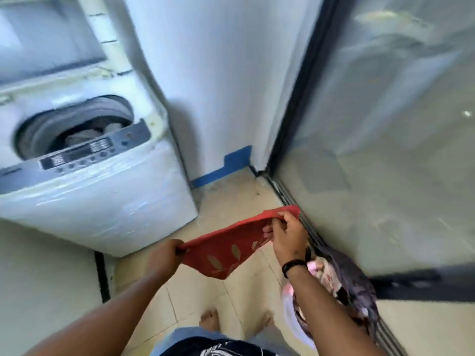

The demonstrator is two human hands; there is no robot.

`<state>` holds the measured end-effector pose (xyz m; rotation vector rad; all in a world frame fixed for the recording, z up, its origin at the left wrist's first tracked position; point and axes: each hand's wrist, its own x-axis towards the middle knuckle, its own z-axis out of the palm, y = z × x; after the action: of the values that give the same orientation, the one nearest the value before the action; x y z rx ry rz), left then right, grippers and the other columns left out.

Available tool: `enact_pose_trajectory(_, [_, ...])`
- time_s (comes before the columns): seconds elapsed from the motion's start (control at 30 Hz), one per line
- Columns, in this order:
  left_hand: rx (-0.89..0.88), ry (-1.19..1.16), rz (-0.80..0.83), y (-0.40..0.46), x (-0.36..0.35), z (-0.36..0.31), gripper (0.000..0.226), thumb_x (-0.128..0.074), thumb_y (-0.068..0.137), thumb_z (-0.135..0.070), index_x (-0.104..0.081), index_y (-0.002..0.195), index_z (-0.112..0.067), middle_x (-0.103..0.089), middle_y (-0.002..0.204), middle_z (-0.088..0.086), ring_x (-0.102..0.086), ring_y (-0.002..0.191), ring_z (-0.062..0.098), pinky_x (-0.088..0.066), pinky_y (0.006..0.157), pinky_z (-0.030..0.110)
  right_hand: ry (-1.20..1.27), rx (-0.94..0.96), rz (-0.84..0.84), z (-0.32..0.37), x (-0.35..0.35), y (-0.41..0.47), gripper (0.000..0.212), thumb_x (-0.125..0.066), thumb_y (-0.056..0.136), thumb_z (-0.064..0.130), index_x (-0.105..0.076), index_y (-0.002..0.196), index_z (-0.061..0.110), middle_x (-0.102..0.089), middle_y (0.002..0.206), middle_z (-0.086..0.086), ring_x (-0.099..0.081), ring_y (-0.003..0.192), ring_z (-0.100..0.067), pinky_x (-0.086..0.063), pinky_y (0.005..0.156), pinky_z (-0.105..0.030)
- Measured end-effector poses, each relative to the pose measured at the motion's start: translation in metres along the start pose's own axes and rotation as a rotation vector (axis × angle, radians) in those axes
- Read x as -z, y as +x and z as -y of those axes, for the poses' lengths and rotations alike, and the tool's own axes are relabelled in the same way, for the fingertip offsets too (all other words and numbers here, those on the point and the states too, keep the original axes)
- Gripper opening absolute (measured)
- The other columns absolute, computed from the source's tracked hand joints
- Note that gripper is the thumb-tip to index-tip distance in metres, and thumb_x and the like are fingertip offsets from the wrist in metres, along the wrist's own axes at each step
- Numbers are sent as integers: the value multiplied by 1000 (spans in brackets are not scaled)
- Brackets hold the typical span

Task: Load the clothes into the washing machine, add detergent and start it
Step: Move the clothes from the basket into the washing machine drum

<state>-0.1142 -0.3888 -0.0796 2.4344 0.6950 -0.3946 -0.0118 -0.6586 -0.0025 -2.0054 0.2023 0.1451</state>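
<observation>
You are standing on a pale tiled floor (231,299), looking down at your own two hands. Between them you hold a red cloth (226,253) with gold leaf shapes, stretched out flat in the air. Your left hand (164,255) is closed in a fist on the cloth's edge at 9 o'clock. Your right hand (288,237) pinches the opposite edge at 2 o'clock, fingers curled over the hem. A black band (293,265) circles that wrist.

The washing machine (97,196) is a white top-loader, up at about 10 o'clock from the cloth and well apart from it. Its lid (51,39) is raised, and the round drum opening (77,127) is clear, with some pale clothing already lying inside. The grey control panel (77,155) runs along the front edge, on your side of the opening.

More laundry, a bundle of dark purple and pink fabric (344,283), hangs under your right forearm at 4 o'clock from the cloth; how it is held is hidden.

To do this step well, I would gather the red cloth loosely rather than keep it taut, and carry it toward 10 o'clock, over the control panel. Lower it well past the rim before letting go, so no corner drapes over the edge. Drop it loose, not balled. Mind the bundle on your right side as you turn; it could slip. No detergent is visible here.
</observation>
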Motion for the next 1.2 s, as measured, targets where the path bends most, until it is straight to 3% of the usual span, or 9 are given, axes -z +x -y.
enact_pose_trajectory(0.07, [115,-136,-82,-3,17,28,9,-71,81,-18,-72,74,-24,-69,66,-4,-65,65,14,-50,61,29,-40,24,24,12,-27,9,29,-53,89,24,-64,85,51,-73,69,1,-72,61,-17,-60,63,-43])
enact_pose_trajectory(0.23, [302,-458,-265,16,50,43,24,-54,64,-22,-75,75,-27,-70,61,-8,-69,65,18,-58,66,36,-7,42,96,38,-87,41,18,-52,99,17,-67,95,25,-74,75,1,-72,55,-14,-61,62,-45])
enact_pose_trajectory(0.33, [300,-605,-386,41,83,33,24,-50,65,-24,-74,71,-26,-70,61,-6,-69,64,20,-58,64,39,12,76,116,61,-122,77,20,-50,102,26,-65,89,27,-74,76,1,-73,59,-15,-61,63,-47])
enact_pose_trajectory(0.5, [297,-464,-552,68,175,15,21,-59,79,-33,-67,62,-24,-67,62,-1,-65,67,21,-51,64,37,77,198,170,109,-171,153,29,-44,96,58,-66,98,39,-74,89,5,-73,77,-19,-60,74,-50])
enact_pose_trajectory(0.63, [319,-533,-656,93,258,5,30,-61,95,-29,-70,66,-28,-68,57,-5,-64,57,13,-50,59,29,229,316,222,191,-212,183,17,-52,102,26,-66,96,32,-76,90,6,-74,78,-13,-60,78,-52])
enact_pose_trajectory(0.73, [232,-892,-835,98,324,-12,29,-49,102,-12,-74,90,-18,-71,59,9,-62,43,13,-45,43,20,261,475,280,260,-242,191,19,-49,101,36,-67,97,43,-75,95,14,-71,92,-8,-58,83,-51])
enact_pose_trajectory(0.83, [66,-1075,-982,91,376,-20,35,-44,103,-7,-73,111,-24,-75,75,16,-71,60,23,-54,55,29,279,614,324,328,-265,193,22,-46,97,46,-67,103,50,-73,99,23,-69,97,-6,-58,85,-48])
enact_pose_trajectory(1.03, [-257,-1047,-1312,77,463,2,49,-43,98,7,-67,129,-22,-75,112,-1,-69,94,15,-61,74,29,435,802,432,436,-298,171,36,-46,99,43,-66,126,31,-68,115,25,-64,111,-2,-56,94,-46])
enact_pose_trajectory(1.2, [-453,-1037,-1344,96,505,37,42,-44,102,1,-62,133,-19,-68,128,-7,-65,118,13,-59,90,36,597,787,472,465,-333,152,42,-46,98,38,-61,135,24,-63,133,10,-62,118,-3,-58,85,-37])
